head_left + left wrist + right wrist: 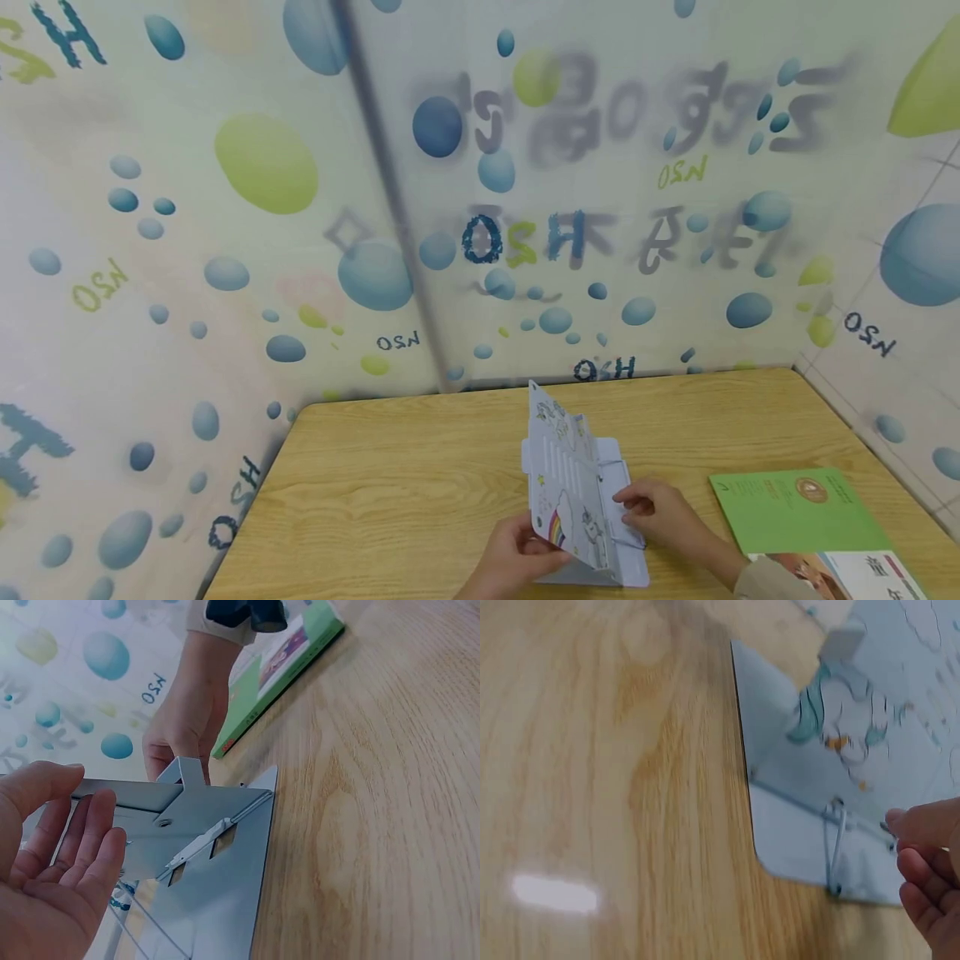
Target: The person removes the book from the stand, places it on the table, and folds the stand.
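A white metal book stand (564,467), printed with a rainbow and unicorn, stands on the table with its panel tilted up from a flat base plate (633,571). My left hand (513,554) grips the panel's near edge, thumb on one side and fingers on the other. In the left wrist view, a hinged support strut (196,844) props the panel from behind. My right hand (667,517) is at the base's right side, with thumb and forefinger pinching a small dark metal part by the hinge line. Beside them lies a wire page holder (838,847).
A green book (798,508) with a white and pictured lower part lies to the right of the stand, near my right forearm. The wooden table (390,492) meets a wall (480,333) patterned with blue and green bubbles at its back edge.
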Motion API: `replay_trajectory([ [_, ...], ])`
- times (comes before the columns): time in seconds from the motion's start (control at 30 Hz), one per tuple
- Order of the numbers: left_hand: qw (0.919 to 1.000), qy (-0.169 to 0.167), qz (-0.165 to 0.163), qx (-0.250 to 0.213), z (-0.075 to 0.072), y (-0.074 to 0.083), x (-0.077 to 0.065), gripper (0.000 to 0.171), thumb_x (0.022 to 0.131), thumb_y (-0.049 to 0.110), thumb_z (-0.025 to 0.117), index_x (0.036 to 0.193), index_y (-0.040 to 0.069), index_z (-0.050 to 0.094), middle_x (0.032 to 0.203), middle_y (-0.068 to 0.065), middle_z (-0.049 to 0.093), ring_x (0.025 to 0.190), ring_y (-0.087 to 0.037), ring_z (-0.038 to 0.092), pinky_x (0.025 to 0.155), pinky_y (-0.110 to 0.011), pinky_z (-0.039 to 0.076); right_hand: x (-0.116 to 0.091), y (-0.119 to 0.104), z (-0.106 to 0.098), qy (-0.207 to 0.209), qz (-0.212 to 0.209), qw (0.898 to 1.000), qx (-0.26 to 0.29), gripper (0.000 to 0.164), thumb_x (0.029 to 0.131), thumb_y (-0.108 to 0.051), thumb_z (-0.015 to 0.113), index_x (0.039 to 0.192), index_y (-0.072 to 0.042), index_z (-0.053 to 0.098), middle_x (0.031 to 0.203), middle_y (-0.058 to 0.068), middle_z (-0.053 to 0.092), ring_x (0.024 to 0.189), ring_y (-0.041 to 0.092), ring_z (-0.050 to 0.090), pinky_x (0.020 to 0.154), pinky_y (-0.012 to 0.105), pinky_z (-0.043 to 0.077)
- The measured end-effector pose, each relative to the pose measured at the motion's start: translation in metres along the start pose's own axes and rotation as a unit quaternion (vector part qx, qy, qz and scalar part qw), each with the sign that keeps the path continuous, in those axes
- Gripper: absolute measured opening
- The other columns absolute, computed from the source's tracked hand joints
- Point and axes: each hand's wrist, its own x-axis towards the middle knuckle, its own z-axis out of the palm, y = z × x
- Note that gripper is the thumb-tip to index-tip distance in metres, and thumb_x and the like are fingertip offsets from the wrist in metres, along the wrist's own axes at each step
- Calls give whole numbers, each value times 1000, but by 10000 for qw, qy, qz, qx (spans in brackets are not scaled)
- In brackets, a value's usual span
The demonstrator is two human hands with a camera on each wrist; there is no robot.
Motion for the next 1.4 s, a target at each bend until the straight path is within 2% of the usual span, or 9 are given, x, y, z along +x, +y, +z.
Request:
replay_trajectory([
  [0.17,9995,146,60,284,-4,4,-3,32,78,-1,67,106,-11,58,92,-15,66,76,-10,62,67,-20,51,-2,-22,5,-391,-239,9981,414,20,79,-5,69,97,2,66,92,9,61,75,8,56,65,23,49],
  [0.3,9989,165,181,394,-7,8,-4,27,78,-2,66,100,-14,56,89,-11,65,74,-8,61,66,-19,50,-4,-37,9,-448,-614,9952,608,20,82,-8,67,100,2,65,91,9,62,76,9,58,66,25,51],
  [0.5,9976,-12,467,509,-14,18,-6,28,77,-5,66,97,-18,51,90,-21,63,74,-6,61,68,-19,50,-7,-51,13,-319,-1146,9909,630,19,83,-11,66,99,0,66,88,6,63,76,6,58,65,27,51],
  [0.6,9973,-100,474,549,-18,25,-5,29,77,-5,66,97,-18,50,92,-25,62,74,-6,62,69,-21,51,-10,-59,15,-406,-1340,9872,767,18,84,-13,66,99,-2,66,88,4,63,78,6,58,65,28,51],
  [0.7,9972,-136,398,621,-21,32,-5,29,77,-3,68,98,-15,52,93,-22,63,76,-9,62,69,-22,51,-13,-66,19,-411,-1742,9794,934,18,84,-12,66,100,-4,65,88,4,63,78,9,59,66,29,52],
  [0.83,9961,-274,466,697,-26,38,-5,33,76,-1,70,101,-14,52,93,-20,64,79,-12,63,70,-23,52,-16,-72,26,-222,-2326,9665,1066,21,82,-7,68,102,-4,64,88,5,63,78,13,60,65,30,52],
  [0.97,9966,-412,383,608,-30,45,-5,37,77,-1,70,104,-16,49,95,-20,63,81,-14,63,71,-24,51,-17,-77,32,-26,-2599,9583,1187,26,78,-3,70,104,-3,64,90,5,63,79,15,59,66,30,51],
  [1.17,9981,-263,159,543,-37,56,-1,38,81,1,66,112,-13,48,96,-12,63,84,-14,62,74,-26,51,-14,-79,43,409,-3190,9398,1153,37,70,0,75,105,-2,64,91,7,61,78,17,55,64,29,49],
  [1.4,9967,103,273,763,-39,63,12,39,83,3,63,117,-10,49,98,-15,63,82,-17,63,75,-31,52,-15,-91,48,831,-3025,9424,1160,40,66,2,77,104,-2,64,87,6,60,77,17,56,64,28,50],
])
